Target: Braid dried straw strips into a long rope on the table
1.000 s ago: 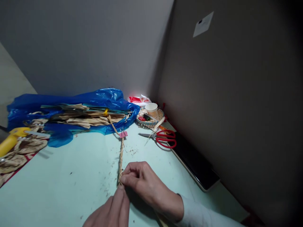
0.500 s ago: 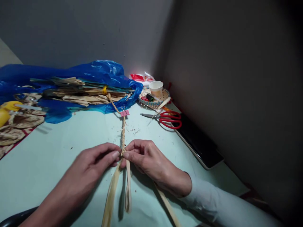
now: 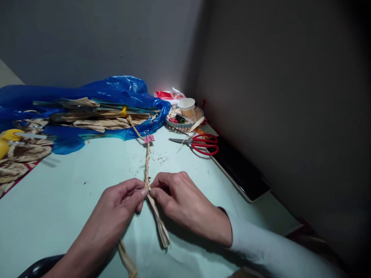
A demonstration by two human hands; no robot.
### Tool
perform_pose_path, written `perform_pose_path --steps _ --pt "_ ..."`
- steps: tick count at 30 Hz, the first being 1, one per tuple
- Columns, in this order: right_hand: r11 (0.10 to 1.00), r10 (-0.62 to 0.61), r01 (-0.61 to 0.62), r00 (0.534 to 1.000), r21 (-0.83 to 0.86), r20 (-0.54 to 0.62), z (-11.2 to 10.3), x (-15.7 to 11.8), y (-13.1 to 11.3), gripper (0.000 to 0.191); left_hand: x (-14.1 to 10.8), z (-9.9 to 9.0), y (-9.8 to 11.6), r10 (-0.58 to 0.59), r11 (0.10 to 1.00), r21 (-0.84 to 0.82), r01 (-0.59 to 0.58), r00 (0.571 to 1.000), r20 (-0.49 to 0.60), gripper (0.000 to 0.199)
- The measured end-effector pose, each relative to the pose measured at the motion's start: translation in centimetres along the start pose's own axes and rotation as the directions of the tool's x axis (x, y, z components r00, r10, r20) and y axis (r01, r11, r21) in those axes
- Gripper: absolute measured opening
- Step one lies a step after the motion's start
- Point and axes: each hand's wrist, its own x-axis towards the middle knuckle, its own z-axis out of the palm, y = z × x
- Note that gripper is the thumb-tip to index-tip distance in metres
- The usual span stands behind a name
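Below a grey wall (image 3: 101,38), a pale green table (image 3: 72,208) stretched across the lower view. Toward its far left, a blue plastic bag (image 3: 107,85) lay spread open around a bundle (image 3: 89,122) of dry strips. A flat black device (image 3: 240,168) rested along the table's right side. Beyond the scissors stood a small round basket (image 3: 185,126), holding a cup (image 3: 187,110). The left hand (image 3: 118,200) pinched the near end of a thin braid (image 3: 147,164) between thumb and fingers; the right hand (image 3: 185,206), thumb and fingertips together, pinched it just beside them. Red-handled scissors (image 3: 189,141) lay by the device's far end. The braid ran away from the hands over the table's middle, and a loose strip (image 3: 158,220) trailed from its near end. A pink clip (image 3: 148,139) gripped it near the bag.
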Motion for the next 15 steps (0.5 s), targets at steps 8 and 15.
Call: perform_pose_path --steps 8,15 --pt "0.858 -0.226 0.181 0.974 -0.48 -0.037 0.9 -0.8 -0.3 0.01 -0.4 0.7 1.3 0.047 0.985 0.167 -0.032 0.995 -0.084 0.021" --pt "0.649 -0.403 0.331 0.913 -0.685 0.059 2.0 -1.4 -1.0 0.005 -0.3 0.6 0.5 0.045 0.99 0.133 -0.034 0.996 -0.083 0.015"
